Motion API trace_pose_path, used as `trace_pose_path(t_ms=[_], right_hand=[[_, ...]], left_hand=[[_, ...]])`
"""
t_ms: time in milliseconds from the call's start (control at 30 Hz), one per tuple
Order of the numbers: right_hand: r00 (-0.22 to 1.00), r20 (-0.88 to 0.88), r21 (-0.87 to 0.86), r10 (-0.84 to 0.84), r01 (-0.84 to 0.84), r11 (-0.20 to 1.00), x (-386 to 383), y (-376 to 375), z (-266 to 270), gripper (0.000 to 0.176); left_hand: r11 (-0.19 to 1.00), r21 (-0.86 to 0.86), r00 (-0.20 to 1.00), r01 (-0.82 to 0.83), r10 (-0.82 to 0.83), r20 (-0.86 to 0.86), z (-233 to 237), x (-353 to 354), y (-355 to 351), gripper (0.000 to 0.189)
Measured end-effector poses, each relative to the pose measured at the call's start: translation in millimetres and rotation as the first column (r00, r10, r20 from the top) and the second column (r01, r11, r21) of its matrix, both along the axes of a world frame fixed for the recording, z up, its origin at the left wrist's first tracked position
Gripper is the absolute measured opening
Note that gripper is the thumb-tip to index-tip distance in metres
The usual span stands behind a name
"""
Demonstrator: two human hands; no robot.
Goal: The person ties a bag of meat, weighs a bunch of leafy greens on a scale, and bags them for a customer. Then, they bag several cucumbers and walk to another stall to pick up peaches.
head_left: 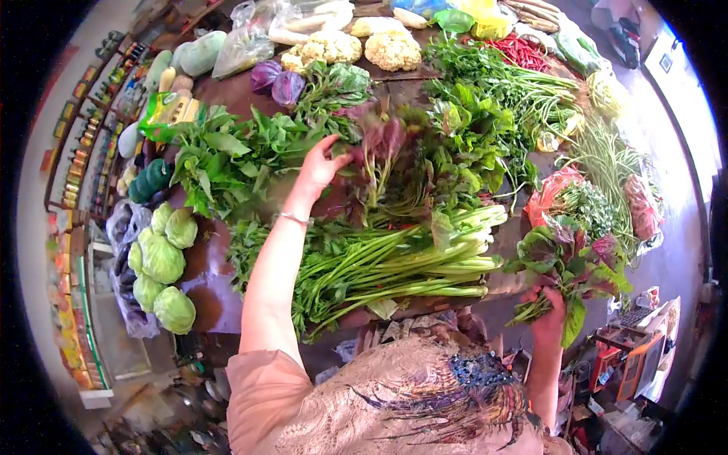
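Above the middle of the table reaches my left hand (322, 163), thumb and fingers apart, with nothing seen between them. Just to its right is a clump of purple-red amaranth (379, 144), its leaves blurred. In my right hand (550, 309), at the table's front right edge, the fingers wrap round the stems of a bunch of red-and-green amaranth (565, 254). Long celery (394, 262) lies below my left hand, its pale stalk ends to the right. Leafy greens (227, 152) lie to that hand's left, and more amaranth (466, 144) is heaped to its right.
Green cabbages (161, 254) sit at the left edge. Cauliflower (392, 50), purple cabbages (287, 86) and red chillies (517, 53) line the back. Long beans (607, 178) and a red bag (553, 193) lie on the right. Shelves of bottles (83, 144) stand along the left wall.
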State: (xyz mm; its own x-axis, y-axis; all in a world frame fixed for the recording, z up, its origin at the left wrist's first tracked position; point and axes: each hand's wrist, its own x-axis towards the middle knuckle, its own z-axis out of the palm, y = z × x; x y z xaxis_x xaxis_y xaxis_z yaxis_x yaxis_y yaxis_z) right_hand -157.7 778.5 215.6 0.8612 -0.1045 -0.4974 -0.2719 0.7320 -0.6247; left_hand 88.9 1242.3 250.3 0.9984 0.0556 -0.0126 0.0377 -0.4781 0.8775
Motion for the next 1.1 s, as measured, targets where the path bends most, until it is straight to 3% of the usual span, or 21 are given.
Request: trace_pose_path(t_ms=[33,100,200,233,300,367,433,500,567,633,867,933,967,1033,1100], right_hand=[[1.000,0.010,-0.001,0.005,-0.005,1.000,1,-2,-3,0.021],[0.999,0.031,0.137,-0.029,0.025,0.990,-4,-6,-9,0.020],[0.999,0.031,0.154,-0.032,0.027,0.988,-8,-7,-11,0.020],[0.999,0.041,0.165,-0.033,0.026,0.986,-10,-7,-13,0.020],[0.999,0.027,0.129,-0.037,0.033,0.991,-12,-8,-16,0.020],[0.999,0.016,0.090,-0.042,0.040,0.995,-13,-9,-19,0.020],[0.998,-0.035,0.052,-0.052,0.054,0.997,-14,-8,-21,0.020],[0.995,-0.064,0.021,-0.074,0.075,0.997,-14,-6,-21,0.021],[0.992,-0.080,-0.011,-0.097,0.097,0.995,-11,-4,-19,0.021],[0.996,-0.050,0.032,-0.069,0.071,0.997,-12,-3,-17,0.023],[0.997,-0.047,-0.059,-0.064,0.062,0.996,-16,1,-12,0.022],[0.994,-0.082,-0.066,-0.077,0.072,0.995,-16,0,-5,0.022],[0.994,-0.087,-0.097,-0.064,0.056,0.994,-17,-1,-1,0.022],[0.994,-0.098,-0.120,-0.051,0.039,0.992,-20,-5,-9,0.022],[0.989,-0.130,-0.080,-0.074,0.064,0.995,-26,-19,-35,0.022]], left_hand=[[0.947,0.257,0.979,-0.195,0.170,0.116,-5,-3,2,0.060],[0.933,0.037,0.934,-0.357,0.357,0.026,1,-16,-2,0.048],[0.935,0.173,0.949,-0.310,0.293,0.118,-23,-21,7,0.033],[0.938,0.220,0.963,-0.267,0.249,0.104,-9,-32,-8,0.027],[0.917,0.342,0.978,-0.206,0.183,0.099,-4,-42,-28,0.035],[0.890,0.449,0.987,-0.079,0.133,-0.091,-11,-39,-33,0.050],[0.841,0.541,0.983,0.021,0.082,-0.165,-26,-33,-41,0.053],[0.835,0.549,0.987,0.004,0.086,-0.139,-38,-29,-52,0.066],[0.853,0.518,0.995,-0.064,0.092,-0.029,-67,-17,-51,0.064],[0.844,0.517,0.988,-0.145,0.148,0.036,-61,-17,-68,0.066],[0.851,0.496,0.984,-0.171,0.173,0.043,-80,5,-76,0.061],[0.883,0.414,0.975,-0.221,0.199,0.095,-61,5,-76,0.059],[0.885,0.440,0.987,-0.151,0.161,0.016,-42,3,-74,0.064],[0.926,0.359,0.989,-0.113,0.069,0.134,-35,6,-52,0.061],[0.998,-0.053,0.988,-0.045,0.052,0.146,-17,5,-34,0.059]])
